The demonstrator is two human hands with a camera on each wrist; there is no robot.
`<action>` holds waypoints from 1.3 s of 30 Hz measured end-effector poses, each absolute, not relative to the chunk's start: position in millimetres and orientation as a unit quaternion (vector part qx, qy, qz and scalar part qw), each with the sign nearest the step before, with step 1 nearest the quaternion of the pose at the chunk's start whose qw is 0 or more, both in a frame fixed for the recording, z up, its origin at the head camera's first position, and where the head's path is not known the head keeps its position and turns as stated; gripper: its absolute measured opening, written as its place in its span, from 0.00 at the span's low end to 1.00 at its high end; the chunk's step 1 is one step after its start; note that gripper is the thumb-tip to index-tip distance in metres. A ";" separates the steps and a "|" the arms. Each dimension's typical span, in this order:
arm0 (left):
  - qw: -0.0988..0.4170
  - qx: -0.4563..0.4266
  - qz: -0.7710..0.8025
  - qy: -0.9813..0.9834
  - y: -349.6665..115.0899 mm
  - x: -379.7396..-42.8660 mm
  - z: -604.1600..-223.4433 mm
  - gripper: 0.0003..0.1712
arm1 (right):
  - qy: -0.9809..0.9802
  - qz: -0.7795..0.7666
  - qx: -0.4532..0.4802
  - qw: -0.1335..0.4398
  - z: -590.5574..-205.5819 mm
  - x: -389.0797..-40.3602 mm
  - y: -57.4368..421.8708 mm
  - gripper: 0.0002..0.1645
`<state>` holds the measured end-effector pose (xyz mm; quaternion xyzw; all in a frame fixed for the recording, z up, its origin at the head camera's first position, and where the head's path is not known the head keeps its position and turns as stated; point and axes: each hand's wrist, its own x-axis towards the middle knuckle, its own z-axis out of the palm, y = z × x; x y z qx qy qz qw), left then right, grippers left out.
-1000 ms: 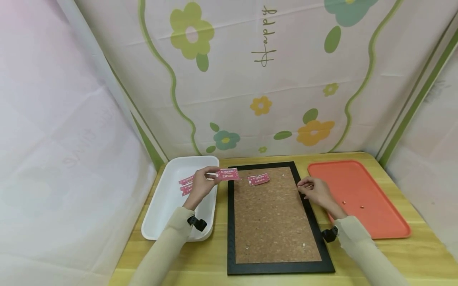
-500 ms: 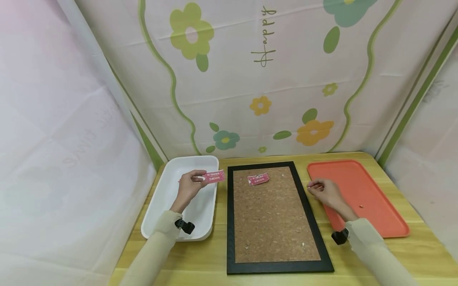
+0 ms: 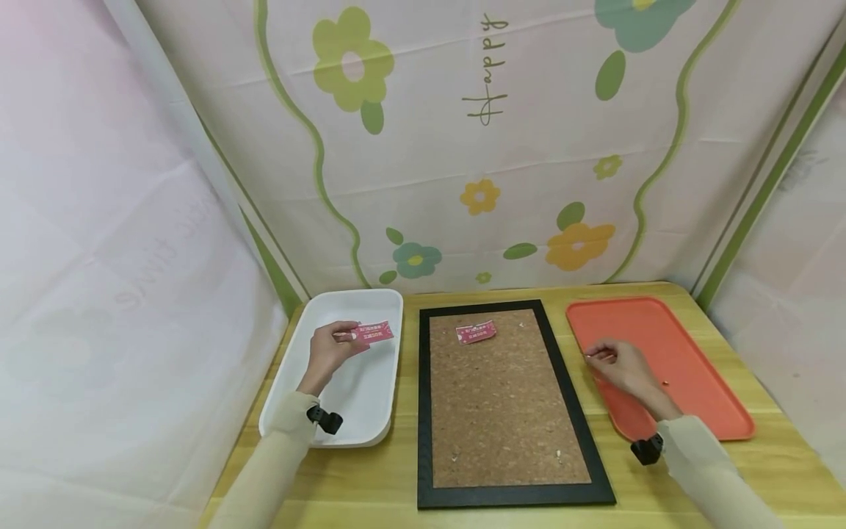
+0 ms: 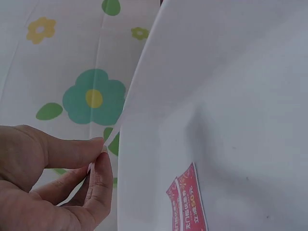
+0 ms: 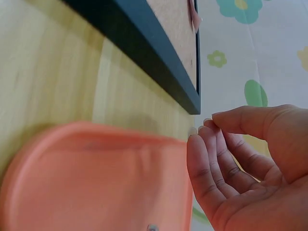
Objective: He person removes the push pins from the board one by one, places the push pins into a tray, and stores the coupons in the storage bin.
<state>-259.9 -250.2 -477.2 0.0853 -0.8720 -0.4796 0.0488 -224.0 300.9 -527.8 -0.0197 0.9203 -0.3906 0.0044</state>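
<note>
Over the white tub [image 3: 380, 411] on the left, my left hand [image 3: 327, 351] pinches a pink coupon [image 3: 375, 333] between thumb and fingertips. From the left wrist that coupon appears only as a thin edge. Overlapping pink coupons [image 4: 190, 202] lie on the tub floor below. My right hand [image 3: 617, 364] hovers above the left side of the red tray [image 3: 700, 411], its fingers curved and thumb close to the fingertips. A pale spot shows at these tips; whether it is a fingernail or a small held thing I cannot tell. A thumbtack [image 3: 665, 383] lies on the tray.
Between tub and tray a cork board [image 3: 509, 411] with a black frame lies on the wooden table [image 3: 396, 485]. One wrinkled pink coupon [image 3: 476, 333] is on its upper part. Tiny pale bits dot the cork near its corners. A flowered cloth [image 3: 423, 162] stands behind.
With the coupon in its pinch, my left hand has moved left from the board's upper left edge to over the tub. My right hand has shifted right from the board's edge to above the tray.
</note>
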 end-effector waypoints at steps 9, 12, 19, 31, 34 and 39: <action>0.026 0.120 -0.431 -0.894 -266.1 -264.9 -483.9 0.23 | 0.908 -0.418 -0.013 0.025 -534.8 -214.1 320.6 0.16; 0.015 0.125 -0.421 -0.898 -269.5 -265.2 -485.1 0.24 | 0.905 -0.423 -0.008 0.033 -537.4 -210.7 327.1 0.17; 0.008 0.115 -0.400 -0.909 -275.7 -267.7 -493.7 0.25 | 0.911 -0.412 -0.004 0.031 -544.5 -204.8 337.9 0.16; -0.028 0.121 -0.362 -0.924 -283.9 -275.2 -496.5 0.23 | 0.919 -0.392 0.008 0.039 -547.5 -201.4 348.1 0.14; -0.040 0.131 -0.361 -0.922 -286.6 -274.8 -498.0 0.23 | 0.919 -0.392 0.015 0.049 -549.5 -200.8 348.6 0.15; -0.052 0.127 -0.351 -0.926 -290.8 -275.4 -500.2 0.22 | 0.919 -0.390 0.015 0.050 -551.8 -200.7 349.5 0.14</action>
